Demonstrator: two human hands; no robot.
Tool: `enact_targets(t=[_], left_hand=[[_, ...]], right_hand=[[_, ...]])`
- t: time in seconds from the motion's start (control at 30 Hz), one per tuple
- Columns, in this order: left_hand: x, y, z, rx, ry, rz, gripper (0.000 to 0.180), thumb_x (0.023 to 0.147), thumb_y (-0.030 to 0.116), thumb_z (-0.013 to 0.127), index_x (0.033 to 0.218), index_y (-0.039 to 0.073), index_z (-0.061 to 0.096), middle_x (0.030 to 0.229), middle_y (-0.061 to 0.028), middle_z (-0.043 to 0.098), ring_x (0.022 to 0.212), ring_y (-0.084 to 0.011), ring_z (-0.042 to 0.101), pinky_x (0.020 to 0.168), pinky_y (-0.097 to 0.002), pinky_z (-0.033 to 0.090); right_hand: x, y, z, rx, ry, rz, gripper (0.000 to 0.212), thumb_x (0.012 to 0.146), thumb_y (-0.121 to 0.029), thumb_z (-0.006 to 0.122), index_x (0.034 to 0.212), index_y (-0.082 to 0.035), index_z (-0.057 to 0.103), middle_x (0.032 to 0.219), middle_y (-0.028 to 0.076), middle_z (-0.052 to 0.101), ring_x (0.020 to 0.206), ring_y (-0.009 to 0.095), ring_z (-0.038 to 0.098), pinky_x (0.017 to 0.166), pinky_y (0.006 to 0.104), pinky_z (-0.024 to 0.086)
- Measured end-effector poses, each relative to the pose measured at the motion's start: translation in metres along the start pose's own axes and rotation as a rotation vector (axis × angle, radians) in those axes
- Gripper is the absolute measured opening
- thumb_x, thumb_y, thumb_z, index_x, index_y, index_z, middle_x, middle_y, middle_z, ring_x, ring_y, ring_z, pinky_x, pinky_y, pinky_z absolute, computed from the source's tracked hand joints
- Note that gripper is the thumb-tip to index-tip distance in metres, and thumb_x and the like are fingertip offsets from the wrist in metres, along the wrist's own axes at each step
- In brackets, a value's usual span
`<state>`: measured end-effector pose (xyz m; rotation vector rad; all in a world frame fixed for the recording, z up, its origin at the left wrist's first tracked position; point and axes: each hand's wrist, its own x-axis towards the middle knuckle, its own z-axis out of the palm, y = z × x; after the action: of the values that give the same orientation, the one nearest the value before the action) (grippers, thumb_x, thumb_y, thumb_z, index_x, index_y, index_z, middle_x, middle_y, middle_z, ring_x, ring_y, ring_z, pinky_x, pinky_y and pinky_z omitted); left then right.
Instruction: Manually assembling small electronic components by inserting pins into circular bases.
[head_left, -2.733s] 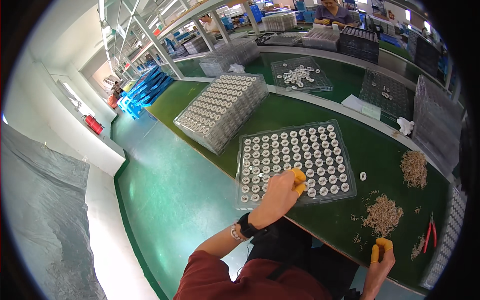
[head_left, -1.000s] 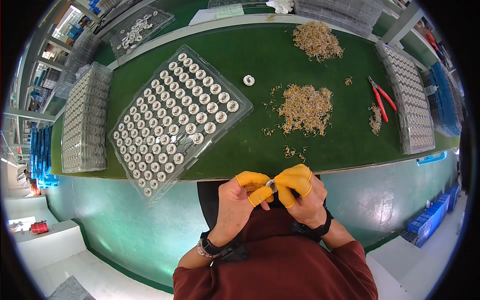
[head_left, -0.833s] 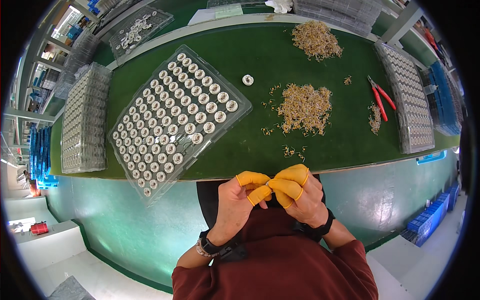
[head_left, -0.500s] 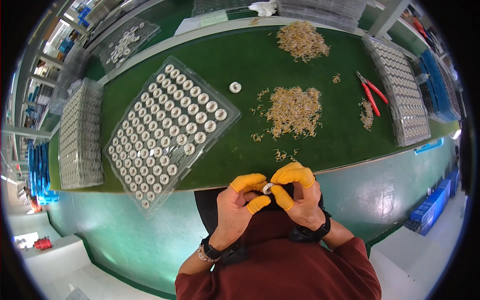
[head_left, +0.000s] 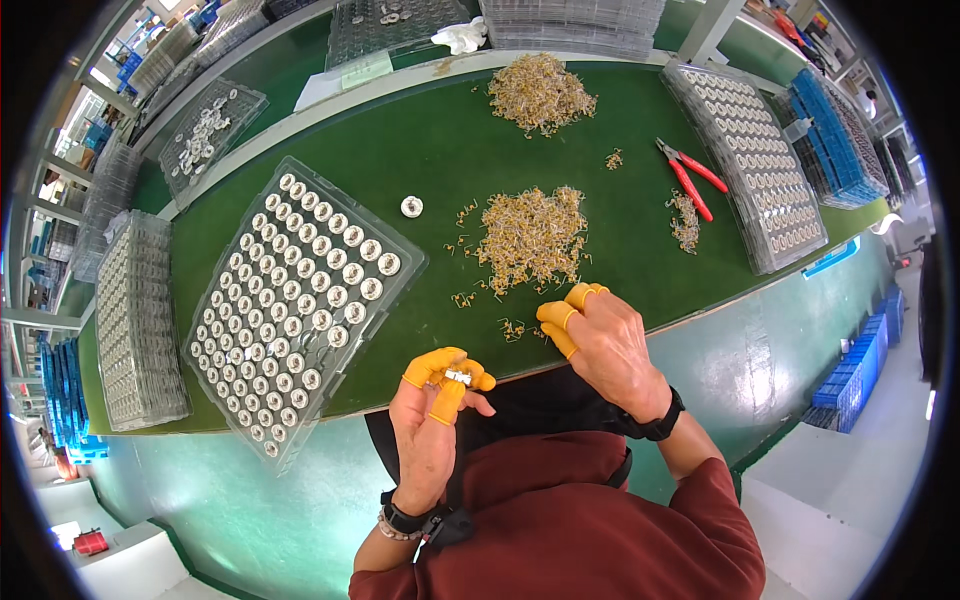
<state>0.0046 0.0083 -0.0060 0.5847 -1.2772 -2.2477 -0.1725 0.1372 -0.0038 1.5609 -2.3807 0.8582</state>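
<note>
Head view: your left hand (head_left: 426,440) pinches a white ring (head_left: 457,377) by the worktop (head_left: 650,265); your right hand (head_left: 612,345), grip unclear, seemingly picks at loose wires (head_left: 512,330), the next move likely needing precision.

So there was a crumpled white cloth (head_left: 461,37) up at the back, just right of a pale green sheet (head_left: 366,70); a white sheet (head_left: 318,90) sat left of that; red-handled pliers (head_left: 690,189) lay on the right part of the table, handles splayed; a stack of blue trays (head_left: 825,140) stood at the table's right end; some blue bins (head_left: 846,390) lined the shiny green floor (head_left: 740,370) over on the right too.
</note>
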Motion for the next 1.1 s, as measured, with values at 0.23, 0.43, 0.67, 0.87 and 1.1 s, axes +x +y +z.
enact_targets(t=[0.23,0.43,0.67,0.87,1.1], left_hand=[[0.0,0.003,-0.004,0.121,-0.031,-0.036,0.024,0.097,0.009,0.05,0.118,-0.001,0.055,0.097,-0.0125,0.062,0.084,-0.0203,0.063,0.061,-0.0278,0.05],[-0.002,0.003,0.005,0.108,-0.083,-0.071,0.024,0.098,0.006,0.047,0.119,-0.002,0.055,0.101,-0.0157,0.063,0.088,-0.0238,0.065,0.061,-0.0296,0.055],[-0.002,-0.001,0.005,0.137,-0.065,-0.153,0.026,0.09,-0.008,0.054,0.115,-0.004,0.055,0.098,-0.0115,0.062,0.083,-0.0188,0.064,0.063,-0.0277,0.056],[-0.005,-0.002,0.006,0.067,-0.116,-0.196,0.02,0.086,-0.006,0.064,0.105,-0.005,0.058,0.097,-0.0115,0.064,0.081,-0.0198,0.066,0.061,-0.0288,0.057],[-0.009,-0.004,0.003,0.024,-0.128,-0.194,0.02,0.086,-0.005,0.064,0.106,-0.005,0.058,0.096,-0.0129,0.065,0.08,-0.0202,0.067,0.06,-0.0291,0.057]], right_hand=[[-0.007,0.004,-0.013,0.103,-0.067,0.176,0.017,0.072,-0.008,0.075,0.084,-0.007,0.064,0.074,0.009,0.057,0.066,0.027,0.056,0.059,0.0372,0.046],[-0.005,0.006,-0.01,0.059,-0.01,0.042,0.017,0.073,-0.006,0.073,0.089,-0.006,0.065,0.078,0.008,0.057,0.07,0.027,0.056,0.061,0.037,0.048],[-0.002,0.004,-0.012,0.018,-0.157,-0.049,0.013,0.074,-0.005,0.069,0.085,-0.004,0.061,0.074,0.009,0.053,0.066,0.028,0.056,0.058,0.0371,0.047],[-0.005,-0.025,-0.018,0.738,-0.235,0.353,0.014,0.078,0.003,0.066,0.09,0.0,0.061,0.075,0.007,0.061,0.067,0.016,0.062,0.06,0.0269,0.049],[-0.014,-0.041,-0.004,1.016,-0.167,0.4,0.012,0.08,0.001,0.068,0.091,-0.002,0.062,0.078,0.004,0.062,0.068,0.012,0.061,0.061,0.0245,0.048]])
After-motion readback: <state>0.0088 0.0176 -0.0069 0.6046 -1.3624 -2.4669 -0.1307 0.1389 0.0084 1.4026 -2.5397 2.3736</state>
